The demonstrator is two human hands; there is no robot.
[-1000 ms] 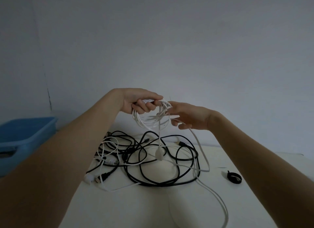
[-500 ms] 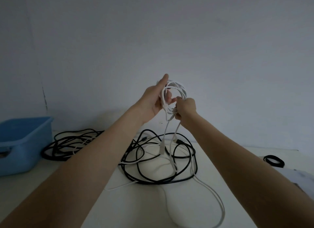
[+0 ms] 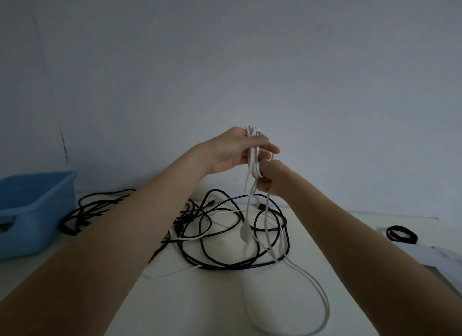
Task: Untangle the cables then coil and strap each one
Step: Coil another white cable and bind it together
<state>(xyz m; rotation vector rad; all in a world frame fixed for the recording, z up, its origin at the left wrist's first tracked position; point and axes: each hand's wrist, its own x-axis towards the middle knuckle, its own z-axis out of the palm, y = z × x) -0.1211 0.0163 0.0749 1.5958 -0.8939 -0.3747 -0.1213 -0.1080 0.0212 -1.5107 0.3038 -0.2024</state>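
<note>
A white cable coil (image 3: pixel 253 158) hangs edge-on in the air above the table. My left hand (image 3: pixel 233 151) holds its upper loops between thumb and fingers. Just below, my right hand (image 3: pixel 271 176) grips the bottom of the coil. A white plug (image 3: pixel 244 231) dangles under the hands, and the cable's loose tail (image 3: pixel 322 298) runs down across the table to the front right. On the white table (image 3: pixel 215 300) behind lies a tangle of black cables (image 3: pixel 225 235) mixed with thin white ones.
A blue plastic bin (image 3: pixel 35 210) stands at the left edge. Another bundle of black cable (image 3: pixel 85 213) lies next to it. A black strap ring (image 3: pixel 402 234) rests at the right, beside a pale sheet (image 3: pixel 440 260). A plain wall rises behind.
The coil has turned edge-on to me and flattened. My left hand now closes over its top, and my right hand sits slightly lower on its bottom.
</note>
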